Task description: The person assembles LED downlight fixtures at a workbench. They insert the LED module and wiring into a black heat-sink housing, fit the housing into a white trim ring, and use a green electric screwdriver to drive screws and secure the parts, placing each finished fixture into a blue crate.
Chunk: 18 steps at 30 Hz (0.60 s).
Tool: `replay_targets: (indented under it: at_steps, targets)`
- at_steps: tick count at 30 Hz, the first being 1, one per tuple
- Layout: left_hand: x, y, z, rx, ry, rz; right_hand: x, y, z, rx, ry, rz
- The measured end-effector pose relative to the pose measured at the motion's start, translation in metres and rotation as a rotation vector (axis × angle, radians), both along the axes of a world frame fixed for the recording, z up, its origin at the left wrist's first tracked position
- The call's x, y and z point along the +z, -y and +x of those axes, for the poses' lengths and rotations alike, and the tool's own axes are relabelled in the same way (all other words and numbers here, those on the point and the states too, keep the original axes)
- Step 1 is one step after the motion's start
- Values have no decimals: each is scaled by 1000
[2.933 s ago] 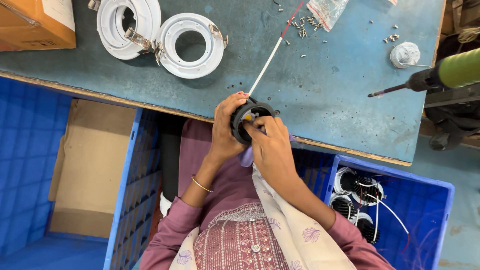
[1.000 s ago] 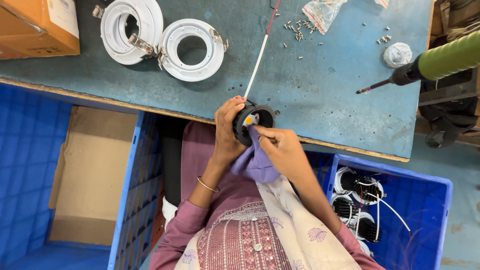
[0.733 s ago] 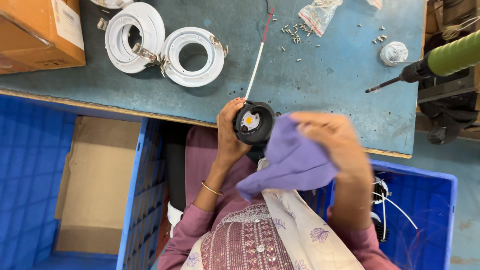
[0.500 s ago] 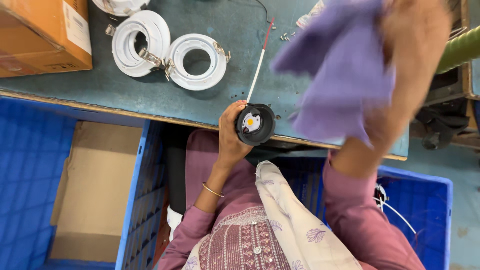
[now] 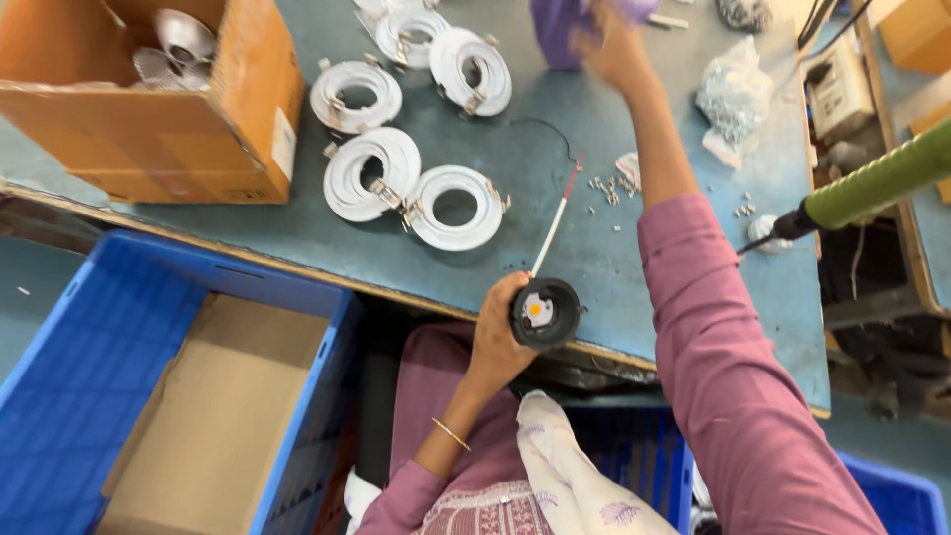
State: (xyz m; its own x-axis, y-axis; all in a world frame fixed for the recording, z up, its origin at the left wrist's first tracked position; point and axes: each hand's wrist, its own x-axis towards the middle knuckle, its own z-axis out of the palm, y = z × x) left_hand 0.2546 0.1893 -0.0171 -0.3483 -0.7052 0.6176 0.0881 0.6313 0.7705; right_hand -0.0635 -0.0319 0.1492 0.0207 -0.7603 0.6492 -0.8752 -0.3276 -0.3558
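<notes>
Blue-grey bench [image 5: 555,129] with white rings [image 5: 396,149]

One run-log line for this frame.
left hand: holds black lamp | right hand: purple cloth, far bench | white rings nearby

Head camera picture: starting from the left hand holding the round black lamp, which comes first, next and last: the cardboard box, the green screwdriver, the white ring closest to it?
1. White ring, just above the left hand.
2. Green screwdriver, far right.
3. Cardboard box, top-left corner.
</notes>
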Motion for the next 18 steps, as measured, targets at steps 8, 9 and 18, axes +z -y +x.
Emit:
replay_targets:
  at_steps: [8,9,18]
  targets:
    - [10,6,1,-16,125,212,-33,-7,68,20,3,557]
    - [11,9,1,-26,157,267,-26,-4,85,96,-16,538]
    - [11,58,9,-170,361,61,21,79,292,693,-16,-32]
